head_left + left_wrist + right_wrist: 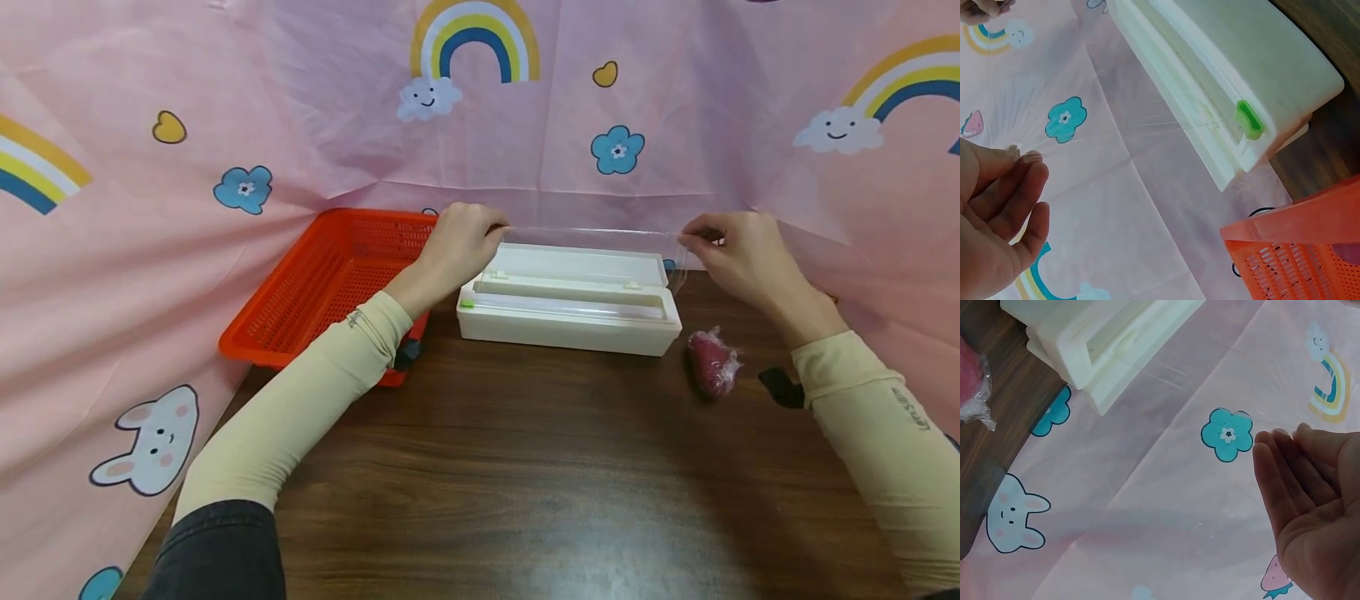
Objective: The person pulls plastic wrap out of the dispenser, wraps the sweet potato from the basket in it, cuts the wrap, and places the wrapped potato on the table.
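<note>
A sheet of clear plastic wrap (592, 233) stretches between the two hands, above and behind a white wrap dispenser box (562, 331). My left hand (462, 240) pinches one corner of it between thumb and fingertips, as the left wrist view also shows. The opposite corner is pinched by my right hand (738, 250). The box's lid (581, 264) stands raised at the back, and a roll of wrap (566, 307) lies inside. A green slide cutter (1249, 120) sits at the left end of the box. Film runs from the box up to the hands.
An orange-red plastic basket (273, 354) stands left of the box, partly behind the left forearm. A reddish item in clear wrap (712, 364) lies on the dark wooden table (525, 467) right of the box. Behind hangs a pink patterned cloth (322, 92).
</note>
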### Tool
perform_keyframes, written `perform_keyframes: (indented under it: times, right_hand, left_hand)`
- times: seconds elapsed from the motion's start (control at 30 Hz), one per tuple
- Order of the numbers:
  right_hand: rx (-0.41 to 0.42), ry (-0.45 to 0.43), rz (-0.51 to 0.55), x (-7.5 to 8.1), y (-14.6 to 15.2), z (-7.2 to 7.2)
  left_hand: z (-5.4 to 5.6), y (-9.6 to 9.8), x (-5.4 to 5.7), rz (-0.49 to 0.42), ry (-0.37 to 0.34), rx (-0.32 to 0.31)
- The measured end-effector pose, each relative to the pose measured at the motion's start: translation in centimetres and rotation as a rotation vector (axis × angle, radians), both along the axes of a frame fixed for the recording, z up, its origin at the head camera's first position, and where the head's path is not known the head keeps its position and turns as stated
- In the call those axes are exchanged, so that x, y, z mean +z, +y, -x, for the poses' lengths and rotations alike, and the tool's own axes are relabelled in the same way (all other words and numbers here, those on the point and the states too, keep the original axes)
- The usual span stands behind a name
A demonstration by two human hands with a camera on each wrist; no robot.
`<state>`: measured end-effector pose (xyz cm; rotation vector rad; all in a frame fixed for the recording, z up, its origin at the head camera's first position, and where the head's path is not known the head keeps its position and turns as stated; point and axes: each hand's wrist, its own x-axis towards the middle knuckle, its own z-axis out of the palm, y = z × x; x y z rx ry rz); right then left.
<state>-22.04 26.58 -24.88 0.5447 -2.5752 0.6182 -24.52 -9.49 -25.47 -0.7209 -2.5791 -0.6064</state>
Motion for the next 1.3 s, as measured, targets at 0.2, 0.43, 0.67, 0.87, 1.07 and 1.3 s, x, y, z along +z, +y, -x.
perform_keyframes:
  times: [0.2,0.43,0.67,0.87,1.07,1.3]
  right_hand:
    - [0.002,-0.006,-0.009,0.6,-0.2,-0.1]
    - [0.013,0.012,0.01,1.0,-0.2,0.0]
    - [0.006,0.007,0.022,1.4,-0.3,-0.2]
    - [-0.007,0.005,0.008,1.9,-0.2,-0.3]
    - [-0.018,-0.01,0.007,2.4,-0.1,-0.4]
    - [-0.03,-0.033,0.01,2.8,-0.1,-0.6]
  left_hand:
    - [0.0,0.0,0.3,-0.013,0.018,-0.003]
    - [-0.1,0.0,0.6,-0.024,0.05,-0.011]
    - [-0.2,0.1,0.8,-0.046,0.073,-0.006]
    - [0.0,0.2,1.0,-0.064,0.096,-0.002]
    - [0.0,0.3,1.4,-0.074,0.09,-0.008]
    - [0.1,0.5,1.7,-0.084,0.112,0.0]
